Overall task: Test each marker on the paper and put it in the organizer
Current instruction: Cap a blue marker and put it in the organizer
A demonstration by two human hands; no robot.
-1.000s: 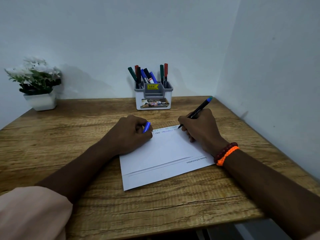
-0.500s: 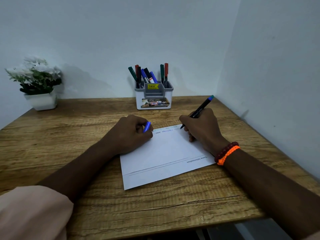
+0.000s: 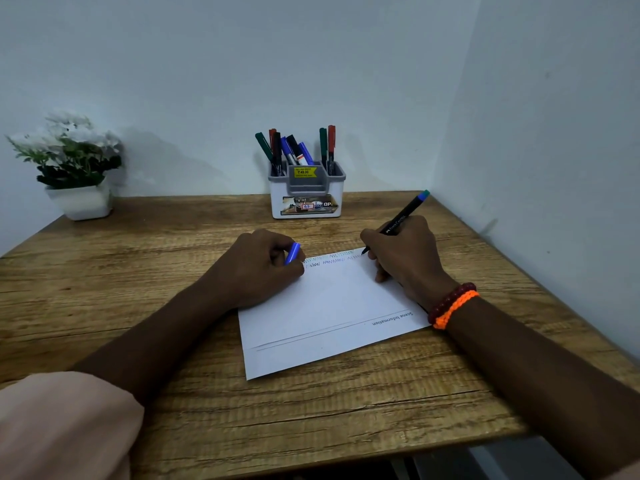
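Observation:
A white sheet of paper [image 3: 329, 306] lies on the wooden table, with zigzag test lines in several colours along its far edge. My right hand [image 3: 403, 258] grips a black marker [image 3: 401, 216] with a blue-green end, its tip touching the paper's far right corner. My left hand [image 3: 263, 268] rests on the paper's left edge, closed around a blue marker cap [image 3: 292, 253]. A white and grey organizer [image 3: 306, 195] stands at the back against the wall, holding several markers in green, red, black and blue.
A white pot with white flowers [image 3: 74, 168] stands at the table's back left corner. Walls close in behind the table and along its right side. The wooden table [image 3: 138, 271] extends left of my arms.
The marker tip has moved right along the paper's far edge, lengthening the zigzag line. My left hand has stayed still with the cap.

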